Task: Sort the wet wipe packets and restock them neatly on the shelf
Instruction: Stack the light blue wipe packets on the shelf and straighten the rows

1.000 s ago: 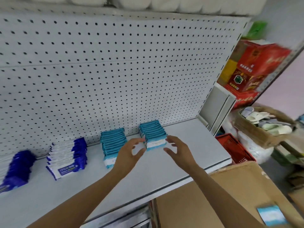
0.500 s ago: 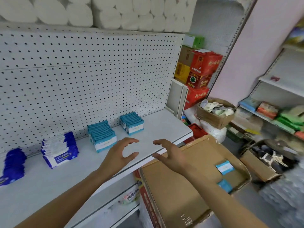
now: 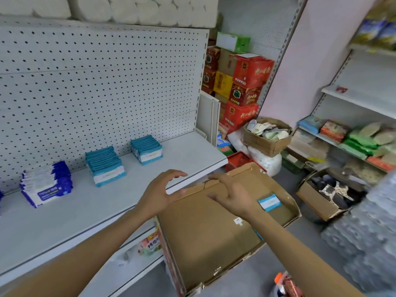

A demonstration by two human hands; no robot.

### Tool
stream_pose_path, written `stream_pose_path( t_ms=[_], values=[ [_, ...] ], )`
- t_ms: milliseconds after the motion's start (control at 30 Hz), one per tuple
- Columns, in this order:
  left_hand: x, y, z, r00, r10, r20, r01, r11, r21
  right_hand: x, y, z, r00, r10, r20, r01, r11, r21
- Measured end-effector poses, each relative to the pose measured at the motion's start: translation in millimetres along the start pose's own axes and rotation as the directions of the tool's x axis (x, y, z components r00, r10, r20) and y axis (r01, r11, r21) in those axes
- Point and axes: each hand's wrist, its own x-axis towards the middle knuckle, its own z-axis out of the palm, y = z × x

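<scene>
Teal packet (image 3: 269, 202) — flat in box (image 3: 205, 234)

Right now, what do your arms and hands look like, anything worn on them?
Both forearms are bare as far as the view shows: no sleeves in sight. The left hand and right hand wear no gloves, and no rings, watch or bands show on fingers or wrists. No markings visible.

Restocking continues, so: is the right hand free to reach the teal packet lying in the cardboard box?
Probably yes: the right hand is empty, right beside the teal packet in the open cardboard box, nothing between.
</scene>
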Motion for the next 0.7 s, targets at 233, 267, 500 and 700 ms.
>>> stream_pose_path(
  t_ms=[233, 267, 500, 700],
  values=[
    [51.2, 42.2, 101.3, 0.997, -0.073, 0.015, 0.073, 0.997, -0.018, -22.0, 96.5, -70.9, 1.0, -0.011, -0.002, 0.011, 1.0, 0.018],
    [58.0, 48.5, 113.5, 0.997, -0.073, 0.019, 0.074, 0.997, -0.019, -22.6, 108.5, -79.9, 1.0, -0.008, 0.0, 0.008, 1.0, 0.023],
    [104.4, 65.2, 181.0, 0.994, -0.101, 0.041, 0.101, 0.995, -0.012, -15.2, 183.8, -124.4, 0.997, 0.046, 0.06, -0.047, 0.999, 0.019],
    [146.9, 44.7, 231.5, 0.987, -0.11, 0.113, 0.11, 0.994, 0.005, -1.0, 256.4, -138.4, 0.98, 0.173, 0.094, -0.172, 0.985, -0.017]
  ],
)
